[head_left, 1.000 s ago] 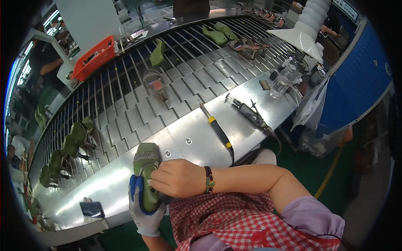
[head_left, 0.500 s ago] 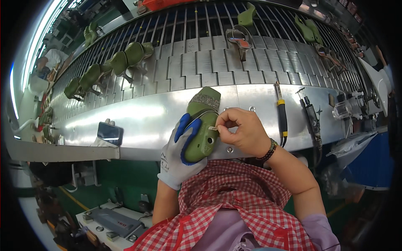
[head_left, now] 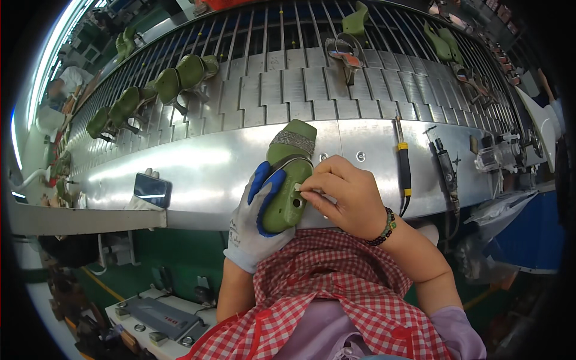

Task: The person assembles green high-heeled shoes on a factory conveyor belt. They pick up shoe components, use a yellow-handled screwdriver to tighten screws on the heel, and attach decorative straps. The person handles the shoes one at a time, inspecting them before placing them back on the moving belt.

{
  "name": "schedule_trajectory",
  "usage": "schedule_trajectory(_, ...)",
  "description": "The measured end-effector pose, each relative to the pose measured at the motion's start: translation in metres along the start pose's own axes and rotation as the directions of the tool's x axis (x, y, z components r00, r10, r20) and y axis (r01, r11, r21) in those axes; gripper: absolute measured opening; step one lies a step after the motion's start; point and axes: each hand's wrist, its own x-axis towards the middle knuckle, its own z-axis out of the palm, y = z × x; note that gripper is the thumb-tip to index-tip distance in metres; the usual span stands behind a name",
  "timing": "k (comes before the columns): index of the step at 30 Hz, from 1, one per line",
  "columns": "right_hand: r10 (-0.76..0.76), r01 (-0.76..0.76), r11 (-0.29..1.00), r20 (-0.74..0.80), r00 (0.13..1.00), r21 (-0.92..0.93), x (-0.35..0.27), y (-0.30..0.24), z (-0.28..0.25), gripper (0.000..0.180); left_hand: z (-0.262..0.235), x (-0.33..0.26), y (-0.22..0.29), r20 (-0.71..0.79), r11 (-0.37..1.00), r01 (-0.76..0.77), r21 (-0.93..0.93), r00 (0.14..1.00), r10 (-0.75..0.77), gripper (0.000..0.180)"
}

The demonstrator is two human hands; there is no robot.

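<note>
The left hand [head_left: 255, 222], in a white glove with blue fingers, is curled around a green shoe form [head_left: 288, 180] and holds it up just over the shiny metal counter [head_left: 198, 168], close to the body. It grips from the side and from below, so the flat green bottom faces up where the person can see it well. The bare right hand [head_left: 345, 195] rests on that bottom, with its fingertips [head_left: 306, 191] pinched shut on something small and pale; I cannot tell what it is. A yellow and black tool [head_left: 403, 165] lies on the counter just to the right, easy to grab. More green shoe forms [head_left: 180, 75] stand farther back on the ribbed belt [head_left: 288, 78].
</note>
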Motion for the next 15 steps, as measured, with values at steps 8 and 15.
schedule_trajectory(8,-0.002,0.002,0.999,-0.012,1.0,0.035,0.006,-0.003,0.007,0.013,0.001,-0.002,-0.009,0.011,0.997,-0.075,0.013,0.997,0.075,0.076)
schedule_trajectory(15,0.091,-0.075,0.978,-0.074,0.993,0.193,0.005,0.006,0.021,0.011,-0.001,-0.002,-0.006,0.033,1.0,0.018,-0.013,0.999,-0.018,0.081)
